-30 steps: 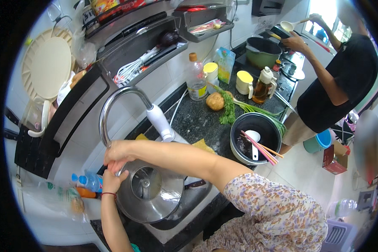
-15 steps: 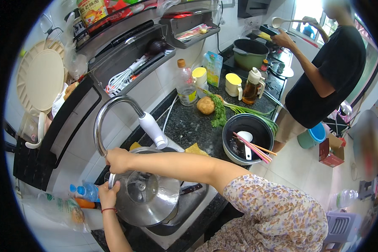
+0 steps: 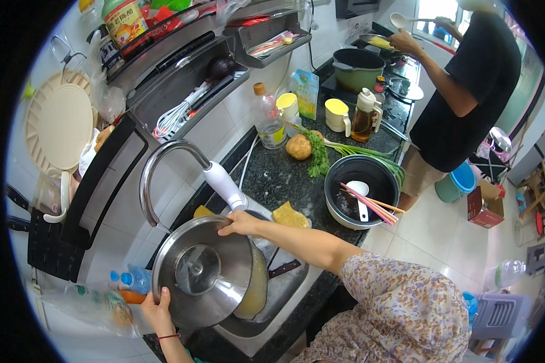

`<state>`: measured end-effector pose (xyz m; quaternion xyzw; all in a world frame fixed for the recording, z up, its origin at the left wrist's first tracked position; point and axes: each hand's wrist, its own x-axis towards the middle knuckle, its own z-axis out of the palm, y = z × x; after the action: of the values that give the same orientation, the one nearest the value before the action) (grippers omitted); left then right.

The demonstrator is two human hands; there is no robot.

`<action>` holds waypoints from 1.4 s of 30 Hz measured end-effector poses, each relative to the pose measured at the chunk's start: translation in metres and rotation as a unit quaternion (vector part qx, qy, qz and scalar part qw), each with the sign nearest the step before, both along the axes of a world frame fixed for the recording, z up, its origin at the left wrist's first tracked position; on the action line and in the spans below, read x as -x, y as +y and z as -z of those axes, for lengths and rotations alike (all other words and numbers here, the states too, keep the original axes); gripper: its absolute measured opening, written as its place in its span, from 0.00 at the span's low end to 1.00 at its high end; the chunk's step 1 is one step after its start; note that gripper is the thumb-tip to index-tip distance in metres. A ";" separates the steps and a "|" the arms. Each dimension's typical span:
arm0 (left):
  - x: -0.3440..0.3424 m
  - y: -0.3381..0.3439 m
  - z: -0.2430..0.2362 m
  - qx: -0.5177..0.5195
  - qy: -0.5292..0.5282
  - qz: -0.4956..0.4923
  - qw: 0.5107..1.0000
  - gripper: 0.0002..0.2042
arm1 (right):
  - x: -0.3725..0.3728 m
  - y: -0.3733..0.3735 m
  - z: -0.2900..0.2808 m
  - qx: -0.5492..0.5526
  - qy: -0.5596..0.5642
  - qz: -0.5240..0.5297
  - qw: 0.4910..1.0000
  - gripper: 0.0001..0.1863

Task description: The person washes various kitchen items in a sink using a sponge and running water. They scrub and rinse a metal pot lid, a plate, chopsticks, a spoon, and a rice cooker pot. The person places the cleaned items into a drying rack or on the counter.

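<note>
Over the sink (image 3: pixel 242 343) I hold a round steel lid (image 3: pixel 224 266) with a glass window in its middle, tilted up at one side. My left hand (image 3: pixel 157 310) is closed on its lower left rim, thumb on top. My right hand (image 3: pixel 243 224) pinches the upper right rim. Under the lid, a yellowish rounded thing (image 3: pixel 257 284) shows partly in the sink; its kind is hidden. A knife handle (image 3: pixel 284 268) lies beside it. The curved faucet (image 3: pixel 144 175) with a white head (image 3: pixel 224 184) rises behind the lid.
A black pot (image 3: pixel 339 199) with a white ladle and chopsticks stands to the right. Behind it are a potato (image 3: pixel 298 147), green onions (image 3: pixel 360 151), an oil bottle (image 3: pixel 364 115) and a yellow sponge cloth (image 3: pixel 289 215). A person (image 3: pixel 466 91) holds a spoon near the stove.
My right hand has moved from the faucet's base rightward onto the lid's rim. The lid has tilted and uncovered more of the yellowish thing beneath. The other person's pan has been lowered a little.
</note>
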<state>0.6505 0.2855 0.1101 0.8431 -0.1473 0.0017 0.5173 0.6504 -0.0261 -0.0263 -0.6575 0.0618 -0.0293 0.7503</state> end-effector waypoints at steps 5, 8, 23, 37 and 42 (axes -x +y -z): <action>-0.026 -0.037 -0.020 -0.184 -0.094 0.080 0.975 0.10 | 0.012 -0.014 -0.029 0.053 -0.064 0.049 0.995 0.14; -0.039 -0.087 -0.032 -0.245 -0.095 0.166 0.951 0.10 | 0.018 -0.008 -0.073 0.276 -0.092 0.042 0.956 0.17; -0.054 -0.098 -0.051 -0.254 -0.064 0.245 0.933 0.11 | 0.008 -0.003 -0.077 0.287 -0.165 0.020 0.943 0.17; -0.032 0.013 0.018 -0.097 -0.102 0.018 0.990 0.08 | 0.021 -0.005 -0.048 0.048 -0.053 0.031 0.997 0.17; -0.031 -0.011 0.047 -0.016 -0.104 0.051 0.993 0.09 | 0.045 -0.024 -0.015 -0.075 -0.047 0.096 0.991 0.14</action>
<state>0.6817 0.2743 0.0634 0.8379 -0.2430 0.0608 0.4850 0.6053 -0.0503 -0.0117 -0.5880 0.0916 -0.1275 0.7934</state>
